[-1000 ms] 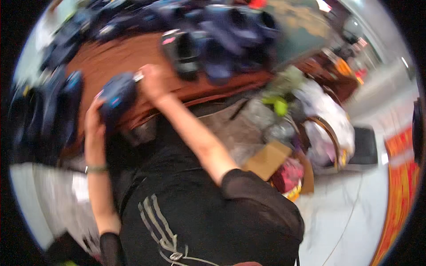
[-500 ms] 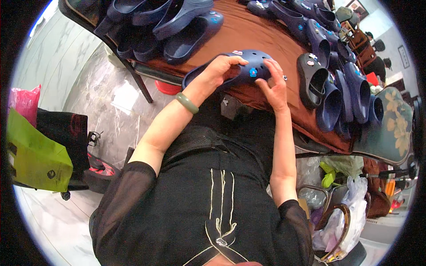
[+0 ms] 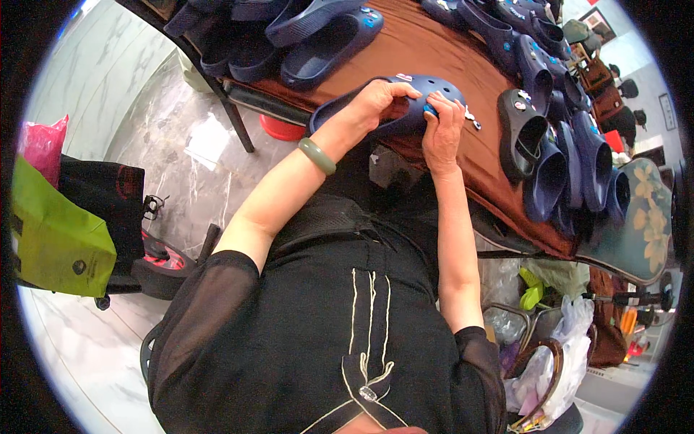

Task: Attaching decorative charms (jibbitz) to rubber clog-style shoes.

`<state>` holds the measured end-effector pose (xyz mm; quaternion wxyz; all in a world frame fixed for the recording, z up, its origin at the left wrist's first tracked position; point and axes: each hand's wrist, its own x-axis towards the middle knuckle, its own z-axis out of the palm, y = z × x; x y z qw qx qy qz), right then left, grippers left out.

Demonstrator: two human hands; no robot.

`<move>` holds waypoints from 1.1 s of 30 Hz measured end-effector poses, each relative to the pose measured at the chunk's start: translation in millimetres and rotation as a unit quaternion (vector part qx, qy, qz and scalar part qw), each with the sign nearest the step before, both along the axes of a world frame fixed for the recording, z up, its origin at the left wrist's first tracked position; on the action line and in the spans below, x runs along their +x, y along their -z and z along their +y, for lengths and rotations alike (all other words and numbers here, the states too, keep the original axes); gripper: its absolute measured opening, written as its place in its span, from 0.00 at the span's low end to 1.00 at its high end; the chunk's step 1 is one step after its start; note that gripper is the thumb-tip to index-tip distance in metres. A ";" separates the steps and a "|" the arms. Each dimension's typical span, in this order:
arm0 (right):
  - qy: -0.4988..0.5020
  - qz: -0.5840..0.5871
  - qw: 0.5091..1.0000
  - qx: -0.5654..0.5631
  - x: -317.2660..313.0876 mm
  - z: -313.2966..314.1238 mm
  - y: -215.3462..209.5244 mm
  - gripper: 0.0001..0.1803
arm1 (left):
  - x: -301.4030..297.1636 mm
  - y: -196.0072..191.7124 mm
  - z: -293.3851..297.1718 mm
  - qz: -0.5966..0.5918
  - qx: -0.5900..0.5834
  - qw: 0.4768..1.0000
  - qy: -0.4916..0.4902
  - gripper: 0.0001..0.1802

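Note:
A dark blue clog [image 3: 419,90] with holes in its top lies at the near edge of a brown-covered table [image 3: 426,50]. My left hand [image 3: 376,105], with a pale green bangle on the wrist, grips the clog's side and top. My right hand [image 3: 442,130] presses its fingertips onto the clog's top, where a small blue charm [image 3: 429,110] sits under them. A few small charms [image 3: 471,116] lie on the cloth just right of the shoe.
Several dark blue clogs [image 3: 329,43] lie at the table's far left, and more stand in a row [image 3: 571,166] on the right. A green bag [image 3: 50,231] and a pink bag [image 3: 43,145] stand on the marble floor at left. Bags and clutter [image 3: 549,347] sit under the table at right.
The view swung from a blurred tilt to a steady look down. Both hands stay on the clog; the right hand's fingers have shifted onto its top by the blue charm.

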<state>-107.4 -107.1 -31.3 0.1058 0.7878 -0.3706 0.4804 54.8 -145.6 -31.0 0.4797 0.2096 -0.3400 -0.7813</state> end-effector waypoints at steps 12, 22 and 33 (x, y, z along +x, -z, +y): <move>-0.153 -0.185 0.967 0.090 9.8 -0.8 2.8 0.12 | 46.3 30.1 -38.7 -0.076 0.018 0.997 -0.009 0.19; -0.257 -0.288 0.908 0.166 -0.9 -11.3 12.1 0.10 | 53.2 55.1 -61.4 -0.069 0.044 0.997 -0.007 0.22; -0.091 -0.189 0.976 -0.060 6.9 -3.7 18.6 0.12 | 46.7 34.3 -52.7 -0.079 0.051 0.995 0.023 0.18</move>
